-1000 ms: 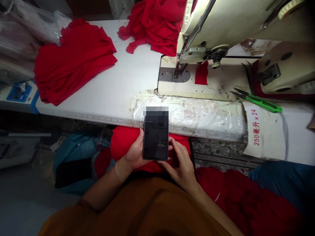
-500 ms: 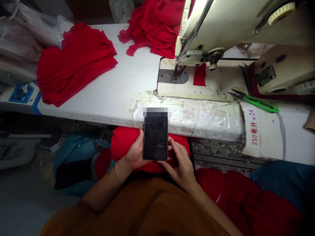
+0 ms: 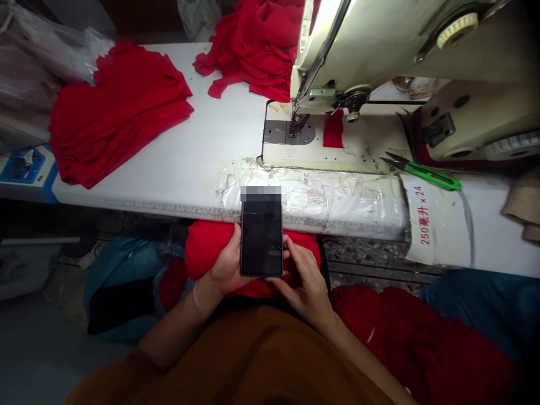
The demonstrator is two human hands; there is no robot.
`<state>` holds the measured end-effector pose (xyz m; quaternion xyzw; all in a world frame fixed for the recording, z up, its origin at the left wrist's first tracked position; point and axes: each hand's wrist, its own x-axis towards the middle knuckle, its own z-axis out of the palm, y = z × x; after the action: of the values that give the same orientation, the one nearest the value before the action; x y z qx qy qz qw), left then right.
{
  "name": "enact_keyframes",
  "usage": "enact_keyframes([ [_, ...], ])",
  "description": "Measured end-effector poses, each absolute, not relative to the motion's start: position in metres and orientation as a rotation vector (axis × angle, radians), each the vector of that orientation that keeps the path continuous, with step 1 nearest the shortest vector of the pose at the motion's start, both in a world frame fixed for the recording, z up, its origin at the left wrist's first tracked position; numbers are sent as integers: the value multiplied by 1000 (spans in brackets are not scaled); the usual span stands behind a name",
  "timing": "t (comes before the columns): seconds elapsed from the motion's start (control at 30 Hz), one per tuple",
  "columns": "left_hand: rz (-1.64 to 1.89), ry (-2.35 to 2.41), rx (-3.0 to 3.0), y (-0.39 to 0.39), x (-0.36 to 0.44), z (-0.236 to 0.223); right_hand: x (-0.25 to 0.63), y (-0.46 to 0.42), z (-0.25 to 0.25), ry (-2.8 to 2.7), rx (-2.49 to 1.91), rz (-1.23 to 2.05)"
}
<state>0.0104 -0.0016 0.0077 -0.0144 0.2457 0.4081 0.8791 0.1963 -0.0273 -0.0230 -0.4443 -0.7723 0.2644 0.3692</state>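
A black phone (image 3: 261, 239) with a dark screen is held upright over my lap, just below the front edge of the white sewing table (image 3: 219, 140). My left hand (image 3: 225, 264) is wrapped round its left side and holds it. My right hand (image 3: 306, 275) touches the phone's lower right edge with curled fingers. Red fabric (image 3: 206, 247) lies on my lap under both hands.
A cream sewing machine (image 3: 379, 50) stands at the right, with a small red piece (image 3: 333, 129) beside its needle. Green thread snips (image 3: 422, 171) lie right of it. Red cloth is stacked at left (image 3: 113, 112) and heaped at the back (image 3: 253, 45). More red cloth (image 3: 422, 343) lies on the floor.
My hands and the phone have kept their pose. The view has shifted slightly to the right, so everything sits a little further left in the picture.
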Motion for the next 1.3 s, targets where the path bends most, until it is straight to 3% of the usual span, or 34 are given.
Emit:
enact_keyframes([
  [1.3, 848, 528, -24, -2, 11, 8, 196, -24, -20, -1984, -1123, 633],
])
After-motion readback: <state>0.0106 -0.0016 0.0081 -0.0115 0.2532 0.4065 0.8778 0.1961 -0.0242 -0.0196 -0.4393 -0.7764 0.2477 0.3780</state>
